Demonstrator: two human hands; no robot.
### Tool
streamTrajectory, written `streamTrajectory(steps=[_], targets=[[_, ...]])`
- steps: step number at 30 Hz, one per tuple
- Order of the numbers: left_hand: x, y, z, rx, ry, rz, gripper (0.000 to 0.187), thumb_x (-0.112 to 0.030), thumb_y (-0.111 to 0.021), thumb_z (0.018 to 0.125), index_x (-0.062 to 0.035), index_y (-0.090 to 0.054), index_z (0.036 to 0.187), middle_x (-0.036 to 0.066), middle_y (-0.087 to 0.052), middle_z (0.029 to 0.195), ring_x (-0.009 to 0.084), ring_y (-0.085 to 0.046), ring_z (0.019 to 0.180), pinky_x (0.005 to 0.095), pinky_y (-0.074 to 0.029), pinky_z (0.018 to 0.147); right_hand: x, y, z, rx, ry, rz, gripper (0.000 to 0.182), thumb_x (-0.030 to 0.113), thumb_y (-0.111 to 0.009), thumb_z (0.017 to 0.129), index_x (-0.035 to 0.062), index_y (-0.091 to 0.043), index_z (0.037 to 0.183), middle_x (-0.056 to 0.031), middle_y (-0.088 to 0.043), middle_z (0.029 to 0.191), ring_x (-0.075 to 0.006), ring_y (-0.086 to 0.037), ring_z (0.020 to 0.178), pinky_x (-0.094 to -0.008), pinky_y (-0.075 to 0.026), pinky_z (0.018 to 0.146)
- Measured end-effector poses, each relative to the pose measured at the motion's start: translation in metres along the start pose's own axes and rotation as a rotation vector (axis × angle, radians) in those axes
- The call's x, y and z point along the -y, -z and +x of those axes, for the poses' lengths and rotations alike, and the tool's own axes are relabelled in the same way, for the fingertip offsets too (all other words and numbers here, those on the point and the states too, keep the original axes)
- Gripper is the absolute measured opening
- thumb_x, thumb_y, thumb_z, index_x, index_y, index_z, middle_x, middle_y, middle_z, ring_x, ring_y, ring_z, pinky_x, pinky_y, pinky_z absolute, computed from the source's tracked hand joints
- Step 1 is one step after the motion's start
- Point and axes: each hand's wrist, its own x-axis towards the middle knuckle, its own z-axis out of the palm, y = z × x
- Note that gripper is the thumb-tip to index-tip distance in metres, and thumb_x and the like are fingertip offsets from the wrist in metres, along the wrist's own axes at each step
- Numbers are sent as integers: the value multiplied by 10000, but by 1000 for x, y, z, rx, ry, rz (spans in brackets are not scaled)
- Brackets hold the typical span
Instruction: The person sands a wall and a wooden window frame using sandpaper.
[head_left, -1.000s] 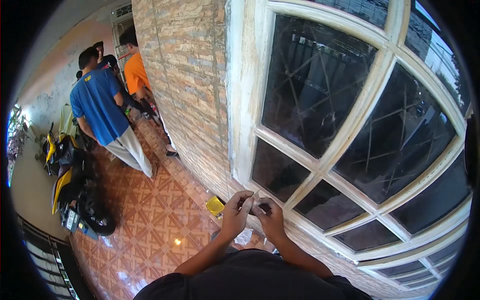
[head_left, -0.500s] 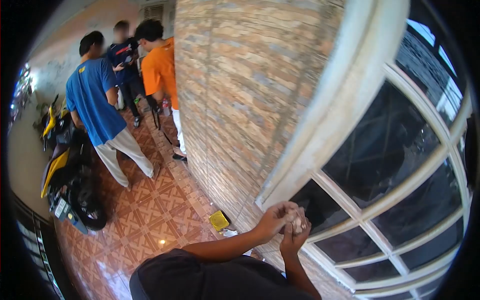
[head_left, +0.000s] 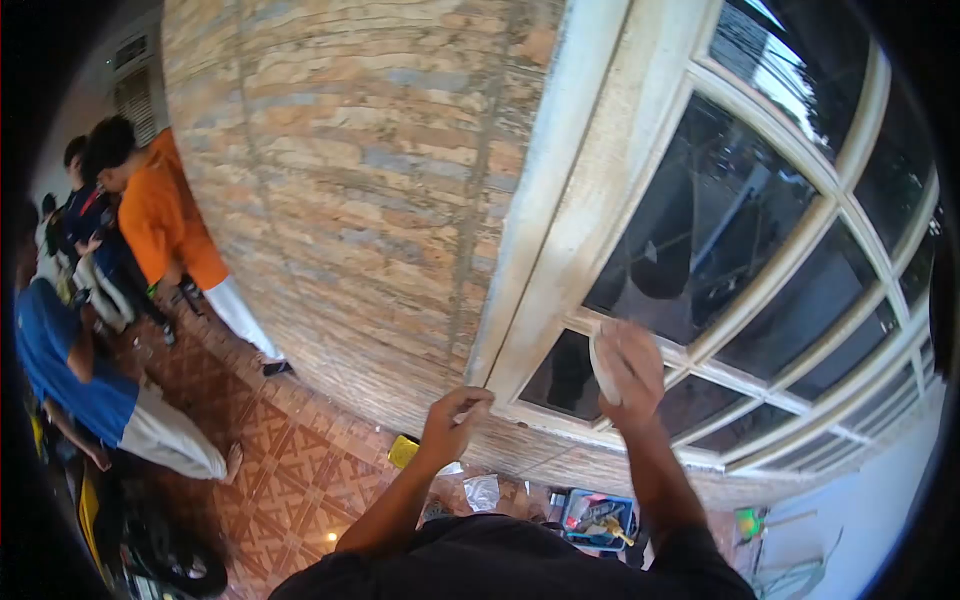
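My right hand (head_left: 636, 375) is raised against the white window frame (head_left: 565, 250), slightly blurred. A pale, flat, folded piece (head_left: 604, 368) sits under its fingers along the left side; its material cannot be told. My left hand (head_left: 455, 425) is lower and to the left, by the bottom corner of the frame and the stone-patterned wall (head_left: 370, 200). Its fingers are loosely bent with a gap to the thumb, and nothing shows in it. Dark glass panes (head_left: 715, 220) lie behind the right hand.
Below stands a blue bin (head_left: 600, 520) of mixed tools. A yellow container (head_left: 403, 452) and a silvery sheet (head_left: 482, 492) lie near the wall's foot. At left are people in blue (head_left: 75, 350) and orange (head_left: 170, 215), and a motorbike (head_left: 150, 540). A green-headed tool (head_left: 748, 523) stands at right.
My hands were together on a crumpled pale piece; now they are apart. The right has gone up to the window frame with the pale piece, the left down and leftward. The view has turned right.
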Motion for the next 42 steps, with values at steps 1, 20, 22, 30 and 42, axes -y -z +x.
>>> streamTrajectory(steps=[1,20,22,30,42], targets=[[4,3,-1,-45,47,8,177,-106,-612,912,-3,-645,1052,98,-669,996,168,-633,950,285,-481,862,-12,-2,25,-18,93,0,325,36,-664,696,-19,-689,1015,-174,-650,1108,-339,-618,1033,-464,-496,878],[-22,30,-3,87,135,-178,150,-60,-573,941,35,-622,1047,99,-668,977,157,-623,962,280,-457,896,-40,-109,106,50,-326,-563,563,46,-444,892,-56,-317,1431,-243,-281,1510,-376,-253,1416,-547,-156,1139],[-28,36,-1,83,117,-146,151,-68,-577,940,29,-625,1045,96,-669,976,156,-621,957,281,-458,891,-52,-85,122,-151,-196,-458,522,29,-434,902,-37,-364,1415,-224,-347,1479,-369,-304,1394,-537,-196,1131],[-125,87,133,-524,-771,496,317,-94,-616,877,11,-602,1175,173,-612,1182,286,-547,1137,359,-384,994,-112,-70,152,-423,-53,-537,574,-70,-469,825,62,-459,1384,-179,-464,1415,-353,-411,1331,-519,-273,1112],[-137,72,238,-672,-971,929,749,-348,-619,837,-17,-322,1438,299,-244,1496,461,-225,1390,589,-126,1119,-78,-66,147,-402,-212,-372,464,73,-370,951,-12,-415,1405,-220,-422,1437,-367,-389,1348,-492,-247,1129]])
